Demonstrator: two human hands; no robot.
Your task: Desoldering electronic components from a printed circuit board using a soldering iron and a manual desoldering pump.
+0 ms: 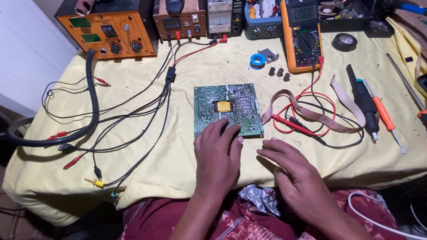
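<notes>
1. The left hand (217, 153) lay flat, fingers spread on the near edge of the green circuit board (227, 110), pinning it solder-side up; it gripped nothing.
2. The board sat mid-surface on the yellow cloth (187, 164), with a yellow component at its centre.
3. The right hand (291, 171) rested open and empty on the cloth, just beside the board's near right corner.
4. The red and black multimeter probes (293, 124) lay close by, leads running to the orange multimeter (304, 35).
5. A blue basket (263, 27) at the back held small parts, too cluttered to name.

Green circuit board (227, 110) (yellow part atop) lies flat on yellow cloth.
</notes>
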